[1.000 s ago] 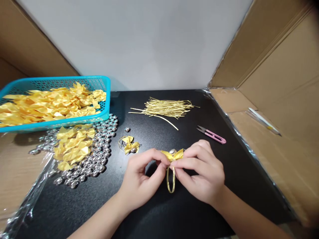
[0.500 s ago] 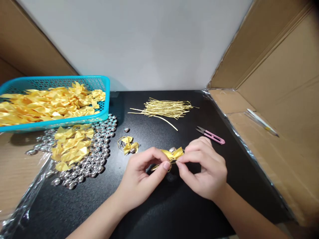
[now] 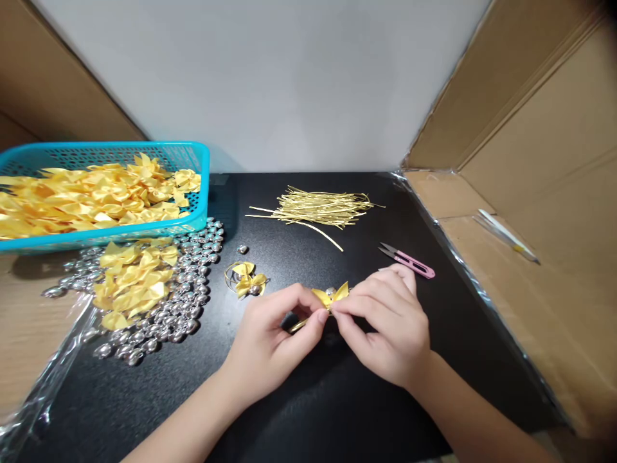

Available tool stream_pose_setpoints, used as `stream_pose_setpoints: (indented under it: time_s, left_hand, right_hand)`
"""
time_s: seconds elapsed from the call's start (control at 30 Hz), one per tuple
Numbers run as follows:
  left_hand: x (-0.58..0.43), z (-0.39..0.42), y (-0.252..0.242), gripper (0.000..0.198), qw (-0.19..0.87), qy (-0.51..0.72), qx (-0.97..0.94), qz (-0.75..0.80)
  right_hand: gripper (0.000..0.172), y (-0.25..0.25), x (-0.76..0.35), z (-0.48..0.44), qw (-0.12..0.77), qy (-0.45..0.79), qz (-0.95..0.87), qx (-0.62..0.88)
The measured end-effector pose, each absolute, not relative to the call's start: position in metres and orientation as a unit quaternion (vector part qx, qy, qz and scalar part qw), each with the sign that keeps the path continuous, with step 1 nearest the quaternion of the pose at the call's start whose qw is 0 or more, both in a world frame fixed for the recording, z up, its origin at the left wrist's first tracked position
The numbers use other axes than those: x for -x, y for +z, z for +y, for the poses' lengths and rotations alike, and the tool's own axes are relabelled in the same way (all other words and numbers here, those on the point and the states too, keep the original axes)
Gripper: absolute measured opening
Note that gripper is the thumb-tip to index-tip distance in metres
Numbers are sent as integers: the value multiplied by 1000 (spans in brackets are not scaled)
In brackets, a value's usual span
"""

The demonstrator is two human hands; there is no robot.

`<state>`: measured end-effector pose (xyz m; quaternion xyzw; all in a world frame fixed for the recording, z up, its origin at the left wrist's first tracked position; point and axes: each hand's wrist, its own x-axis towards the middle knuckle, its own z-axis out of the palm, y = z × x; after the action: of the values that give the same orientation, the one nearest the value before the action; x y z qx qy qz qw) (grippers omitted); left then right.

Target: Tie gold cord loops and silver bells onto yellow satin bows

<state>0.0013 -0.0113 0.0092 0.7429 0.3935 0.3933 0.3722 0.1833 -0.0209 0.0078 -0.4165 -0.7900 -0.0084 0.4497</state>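
Note:
My left hand (image 3: 282,341) pinches a gold cord (image 3: 297,326) between thumb and forefinger, just above the black tabletop. Close against it, my right hand (image 3: 385,328) is also closed in a pinch at the base of a yellow ribbon bow (image 3: 337,293). A silver bell-like bead (image 3: 330,291) shows behind the bow. The fingertips nearly meet and hide where cord and bow join. Left of my hands lie finished-looking yellow bows (image 3: 250,283) with silver beads and looped gold cord.
A blue basket (image 3: 206,186) of yellow bows stands at the left, with silver beads (image 3: 186,308) and loose bows (image 3: 137,283) in front. Gold cords (image 3: 322,207) lie at the back. Pink thread snips (image 3: 414,265) rest to the right; a white pen-like tool (image 3: 506,236) lies on cardboard.
My right hand has moved left, bringing its fingertips up to those of my left hand. The cord loop between them is now mostly covered. The view has shifted slightly.

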Motion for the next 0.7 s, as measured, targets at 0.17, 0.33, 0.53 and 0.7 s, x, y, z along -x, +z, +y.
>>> stream_pose_setpoints:
  time_s: [0.17,0.33,0.53,0.7]
  left_hand:
    - [-2,-11,7,15,424,390,-709,407]
    - [-1,-10,7,16,459,407,-673,413]
    - [-1,-9,8,15,427,406,-691,418]
    - [-3,-10,12,16,400,399,-715,413]
  right_hand:
    - [14,9,-179,-22,494,95,-748,433]
    - [13,7,-180,-23,528,195,-691,453]
    - [18,8,-182,-22,513,111,-736,426]
    - [13,8,-182,-21,476,18,-767,430]
